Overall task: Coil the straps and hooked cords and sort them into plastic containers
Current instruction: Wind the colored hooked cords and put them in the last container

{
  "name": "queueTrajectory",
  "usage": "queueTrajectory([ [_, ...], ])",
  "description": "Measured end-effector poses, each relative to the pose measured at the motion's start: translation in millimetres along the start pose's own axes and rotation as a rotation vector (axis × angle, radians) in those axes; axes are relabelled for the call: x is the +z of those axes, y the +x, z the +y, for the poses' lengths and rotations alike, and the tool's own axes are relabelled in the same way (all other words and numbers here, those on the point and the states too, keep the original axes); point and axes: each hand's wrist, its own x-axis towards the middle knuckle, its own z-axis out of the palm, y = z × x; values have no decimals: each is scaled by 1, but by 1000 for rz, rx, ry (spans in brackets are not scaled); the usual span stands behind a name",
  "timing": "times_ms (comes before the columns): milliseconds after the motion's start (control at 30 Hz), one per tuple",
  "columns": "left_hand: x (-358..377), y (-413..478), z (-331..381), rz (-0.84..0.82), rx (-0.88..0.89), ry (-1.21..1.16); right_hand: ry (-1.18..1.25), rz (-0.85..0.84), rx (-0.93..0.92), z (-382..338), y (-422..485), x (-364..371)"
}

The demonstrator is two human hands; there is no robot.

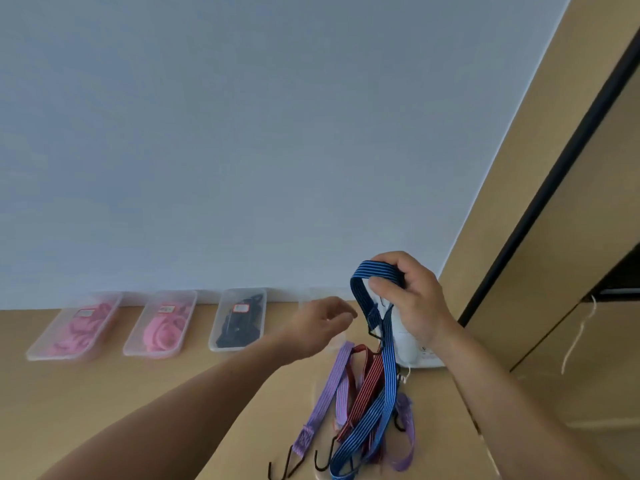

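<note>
My right hand (412, 299) grips a loop of a blue striped hooked cord (386, 372) and lifts it above the table; the cord's long tail hangs down onto a loose pile. In that pile lie a purple striped cord (329, 393) and a red striped cord (367, 386), their black hooks (291, 462) near the front edge. My left hand (322, 323) hovers just left of the blue loop, fingers loosely curled, holding nothing. Along the wall stand clear plastic containers: two hold pink coils (79, 327) (162, 327), and one holds black straps (239, 320).
A fourth clear container (317, 296) stands partly hidden behind my left hand. A white object (412, 348) sits behind my right hand on the wooden table (138, 393). At the right is a wooden cabinet (571, 306) with a dark edge.
</note>
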Motion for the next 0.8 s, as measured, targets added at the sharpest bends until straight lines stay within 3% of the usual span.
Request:
queueTrajectory([
  [167, -8, -8, 12, -180, -8, -295, 133, 54, -8, -13, 3, 1],
  [267, -13, -12, 21, -298, -6, -240, 101, 54, -38, -21, 7, 7],
  [400, -28, -18, 26, -155, 34, -89, -16, 95, -39, -28, 10, 4],
  [500, -47, -20, 38, 12, 105, 12, -162, 16, 42, -27, 14, -3],
  [600, -64, -21, 60, 10, 142, 1, -160, -12, 42, -31, 17, 2],
  [667, -68, -21, 71, -18, 139, -132, -126, -65, -5, -36, 17, 13],
  [800, -76, -21, 74, -32, 133, -736, -162, -2, -22, -36, 17, 27],
])
